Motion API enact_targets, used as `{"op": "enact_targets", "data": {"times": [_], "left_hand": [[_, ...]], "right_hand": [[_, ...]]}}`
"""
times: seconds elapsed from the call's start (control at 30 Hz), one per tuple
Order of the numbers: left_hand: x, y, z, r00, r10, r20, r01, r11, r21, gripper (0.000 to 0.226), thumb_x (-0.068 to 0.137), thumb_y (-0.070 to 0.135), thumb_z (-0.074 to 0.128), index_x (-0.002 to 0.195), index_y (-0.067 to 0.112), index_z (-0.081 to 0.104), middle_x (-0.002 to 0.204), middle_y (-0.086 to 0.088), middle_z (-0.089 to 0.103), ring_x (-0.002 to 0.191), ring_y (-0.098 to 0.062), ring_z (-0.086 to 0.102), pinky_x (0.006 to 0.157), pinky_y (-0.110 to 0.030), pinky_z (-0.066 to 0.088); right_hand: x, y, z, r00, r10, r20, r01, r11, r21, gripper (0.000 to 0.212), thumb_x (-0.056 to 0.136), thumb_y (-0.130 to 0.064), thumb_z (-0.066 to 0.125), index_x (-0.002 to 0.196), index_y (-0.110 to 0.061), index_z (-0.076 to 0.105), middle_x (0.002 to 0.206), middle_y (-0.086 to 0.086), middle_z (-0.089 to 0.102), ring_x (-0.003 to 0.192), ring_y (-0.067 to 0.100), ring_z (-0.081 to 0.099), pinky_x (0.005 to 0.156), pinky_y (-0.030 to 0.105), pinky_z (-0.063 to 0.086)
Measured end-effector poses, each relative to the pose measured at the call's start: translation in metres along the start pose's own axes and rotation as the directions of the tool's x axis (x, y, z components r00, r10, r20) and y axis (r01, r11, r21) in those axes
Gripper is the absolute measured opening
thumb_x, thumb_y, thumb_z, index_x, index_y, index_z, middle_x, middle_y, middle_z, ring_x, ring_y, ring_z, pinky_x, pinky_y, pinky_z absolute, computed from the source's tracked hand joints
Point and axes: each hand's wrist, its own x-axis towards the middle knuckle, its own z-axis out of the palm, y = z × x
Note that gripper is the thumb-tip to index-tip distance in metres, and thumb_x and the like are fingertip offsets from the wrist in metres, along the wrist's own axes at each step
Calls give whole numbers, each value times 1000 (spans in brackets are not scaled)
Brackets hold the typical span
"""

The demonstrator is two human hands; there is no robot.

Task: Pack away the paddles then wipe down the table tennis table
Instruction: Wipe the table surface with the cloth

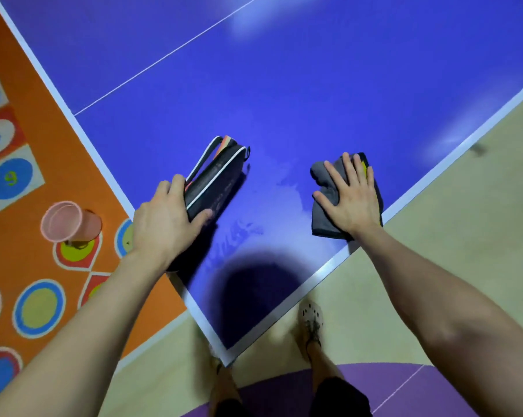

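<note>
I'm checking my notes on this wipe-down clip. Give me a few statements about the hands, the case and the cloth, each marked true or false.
1. The right hand lies flat on the grey cloth. True.
2. The left hand holds a bare paddle. False: it grips a black paddle case.
3. Case and cloth touch each other. False: bare blue table lies between them.
4. The pink cup is off the table, over the orange mat. True.

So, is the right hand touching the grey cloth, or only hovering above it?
Touching. The head view shows the right hand lying flat, fingers spread, on the grey cloth, with no gap between them.
</note>
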Motion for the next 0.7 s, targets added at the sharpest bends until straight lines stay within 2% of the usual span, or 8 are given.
{"op": "enact_targets", "data": {"times": [0.13, 0.2, 0.27, 0.4, 0.47, 0.53, 0.6, 0.7], "left_hand": [[17, -22, -4, 995, 98, -26, -98, 995, -3, 54, 96, 52, 70, 110, 14, 35, 77, -20, 59, 76, -51, 61, 64, -47, 41], [33, -38, -8, 987, 159, -24, -159, 987, -2, 54, 96, 50, 71, 109, 15, 33, 69, -16, 51, 68, -48, 56, 63, -47, 43], [41, -51, -8, 977, 213, -32, -212, 977, 18, 52, 97, 47, 70, 106, 15, 30, 64, -16, 48, 62, -42, 49, 60, -46, 45], [46, -56, -11, 958, 286, 10, -286, 958, 8, 49, 97, 43, 69, 111, 13, 33, 59, -10, 38, 61, -40, 46, 59, -44, 43], [50, -59, -14, 955, 295, 31, -295, 956, -13, 50, 97, 44, 69, 113, 12, 34, 59, -8, 33, 62, -40, 46, 60, -45, 45], [58, -66, -15, 960, 280, 28, -279, 960, -26, 52, 96, 46, 70, 110, 13, 32, 60, -9, 36, 63, -41, 46, 60, -46, 46], [65, -73, -11, 959, 285, 6, -285, 958, -20, 55, 95, 48, 71, 108, 14, 30, 62, -11, 39, 63, -41, 46, 60, -47, 45], [67, -74, 0, 941, 335, -54, -334, 942, 34, 56, 95, 47, 70, 104, 15, 25, 58, -10, 38, 56, -37, 43, 56, -43, 38]], "right_hand": [[-8, -12, 0, 997, 70, -18, -70, 998, -6, 68, 108, -61, 46, 170, -36, 35, 183, 5, 14, 170, 28, 6, 137, 53, 9], [-35, -46, 0, 983, 164, -78, -163, 986, 29, 65, 107, -55, 51, 168, -35, 40, 183, 5, 17, 170, 29, 7, 137, 53, 11], [-81, -112, 7, 977, 166, -131, -155, 984, 92, 64, 105, -51, 57, 166, -33, 46, 182, 7, 20, 170, 31, 9, 135, 55, 16], [-180, -248, 21, 982, -188, -9, 186, 965, 185, 63, 103, -51, 64, 162, -33, 52, 182, 10, 17, 170, 33, 10, 132, 60, 22], [-194, -254, 20, 919, -391, 45, 373, 902, 219, 61, 104, -50, 64, 162, -35, 52, 183, 6, 17, 170, 31, 12, 133, 59, 22], [-169, -220, 18, 866, -499, 23, 480, 844, 241, 54, 105, -43, 67, 157, -30, 60, 180, 5, 27, 169, 30, 19, 132, 57, 27], [-124, -173, 18, 897, -439, -51, 441, 878, 186, 51, 104, -36, 68, 153, -22, 64, 175, 9, 37, 166, 33, 28, 131, 57, 29], [-48, -122, 18, 977, 16, -211, 11, 992, 126, 54, 105, -40, 60, 156, -23, 59, 173, 12, 41, 163, 38, 33, 130, 57, 29]]}}
